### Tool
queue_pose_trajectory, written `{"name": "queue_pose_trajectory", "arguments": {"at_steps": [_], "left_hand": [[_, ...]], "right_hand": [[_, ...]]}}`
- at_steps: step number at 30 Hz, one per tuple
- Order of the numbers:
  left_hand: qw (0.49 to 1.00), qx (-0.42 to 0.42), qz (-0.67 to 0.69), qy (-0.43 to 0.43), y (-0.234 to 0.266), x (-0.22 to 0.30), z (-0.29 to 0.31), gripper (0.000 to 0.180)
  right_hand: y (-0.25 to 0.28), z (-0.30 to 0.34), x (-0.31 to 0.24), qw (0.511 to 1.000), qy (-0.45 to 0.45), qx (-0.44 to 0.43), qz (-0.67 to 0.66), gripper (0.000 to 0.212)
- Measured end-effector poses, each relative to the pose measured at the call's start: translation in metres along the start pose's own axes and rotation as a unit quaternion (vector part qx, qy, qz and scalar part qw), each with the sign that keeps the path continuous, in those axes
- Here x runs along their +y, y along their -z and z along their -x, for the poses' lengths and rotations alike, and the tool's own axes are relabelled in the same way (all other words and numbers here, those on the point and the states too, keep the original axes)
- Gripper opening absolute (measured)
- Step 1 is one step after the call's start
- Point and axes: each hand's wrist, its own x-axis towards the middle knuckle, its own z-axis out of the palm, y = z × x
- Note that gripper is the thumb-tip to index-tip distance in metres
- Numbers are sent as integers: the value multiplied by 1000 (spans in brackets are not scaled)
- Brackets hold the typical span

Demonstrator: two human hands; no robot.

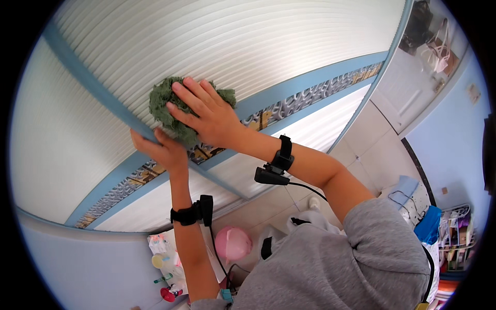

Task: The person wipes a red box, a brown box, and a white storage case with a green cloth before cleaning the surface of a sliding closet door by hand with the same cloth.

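Note:
My right hand (209,113) presses a crumpled green cloth (164,106) against the ribbed white panel of a wardrobe door (243,41). Its fingers lie spread over the cloth. Just below and to the left, my left hand (164,152) rests on the blue upright frame (106,95) between two door panels. The thumb and fingers stand apart on either side of that frame, and the thumb is close to the cloth's lower edge. A patterned band (315,95) with blue borders crosses the door beside my right wrist.
A pink round object (233,243) sits on the tiled floor (372,137) below. Assorted small items stand on a white surface (168,237) at lower left. To the right are a white door (395,85), a blue wall (439,139) and a filled rack (457,237).

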Motion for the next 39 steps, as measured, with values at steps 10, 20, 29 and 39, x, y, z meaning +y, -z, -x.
{"name": "queue_pose_trajectory", "arguments": {"at_steps": [10,20,29,39], "left_hand": [[992,22,-11,120,3,12,6,53],[968,51,-176,-172,-64,93,14,56],[951,66,-262,-148,-111,113,23,54],[954,46,-254,-154,-101,104,22,57]], "right_hand": [[97,47,124,998,-44,36,13,59],[222,112,282,985,-118,75,98,72],[292,161,375,955,-202,75,202,44],[206,87,276,950,-186,225,110,48]]}}
